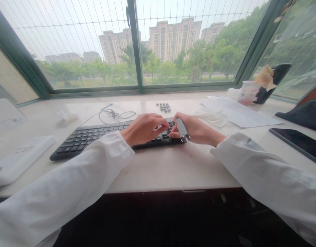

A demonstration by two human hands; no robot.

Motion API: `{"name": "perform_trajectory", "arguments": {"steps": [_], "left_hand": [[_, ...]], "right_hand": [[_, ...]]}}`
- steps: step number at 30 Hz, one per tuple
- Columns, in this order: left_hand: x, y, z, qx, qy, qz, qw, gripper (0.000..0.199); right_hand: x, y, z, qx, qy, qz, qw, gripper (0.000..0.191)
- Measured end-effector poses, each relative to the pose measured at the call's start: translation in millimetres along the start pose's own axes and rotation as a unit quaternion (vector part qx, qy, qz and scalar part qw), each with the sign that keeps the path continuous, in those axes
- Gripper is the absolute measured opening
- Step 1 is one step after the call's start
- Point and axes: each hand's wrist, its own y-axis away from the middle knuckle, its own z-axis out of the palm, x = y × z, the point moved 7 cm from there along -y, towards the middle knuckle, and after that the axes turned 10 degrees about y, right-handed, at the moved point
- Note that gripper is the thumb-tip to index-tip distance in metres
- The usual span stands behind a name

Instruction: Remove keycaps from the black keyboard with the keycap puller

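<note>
A black keyboard (88, 137) lies on the desk, its right end beneath both hands. Toward that end some key places look bare, with keycaps gone. My left hand (146, 127) rests over the keyboard's right part, fingers curled and tips close together; what they hold, if anything, is too small to make out. In my right hand (196, 128) is a flat grey tool (182, 128) with a shiny metal end pointing toward me; its exact kind is unclear. The right fingertips reach down to the bare key places. Several loose keycaps (164, 107) stand in rows behind the keyboard.
A thin cable (113, 113) loops behind the keyboard. White boxes (24, 156) lie at left, crumpled plastic (66, 118) near them. To the right are paper sheets (248, 111), tissue (212, 116), a phone (299, 142) and a cup (248, 91). The window (139, 68) borders the back.
</note>
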Motion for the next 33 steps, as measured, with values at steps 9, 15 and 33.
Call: {"name": "perform_trajectory", "arguments": {"steps": [9, 15, 33], "left_hand": [[8, 0, 0.6, -0.022, -0.027, 0.034, 0.999, 0.023], [8, 3, 0.6, -0.027, -0.049, 0.046, 0.997, 0.023], [13, 8, 5.0, -0.083, -0.058, 0.076, 0.992, 0.026]], "right_hand": [[6, 0, -1, 0.017, 0.021, 0.049, 0.998, 0.037], [11, -1, -1, 0.016, 0.018, 0.067, 0.997, 0.039], [16, -2, -7, 0.056, -0.014, 0.029, 0.998, 0.031]]}}
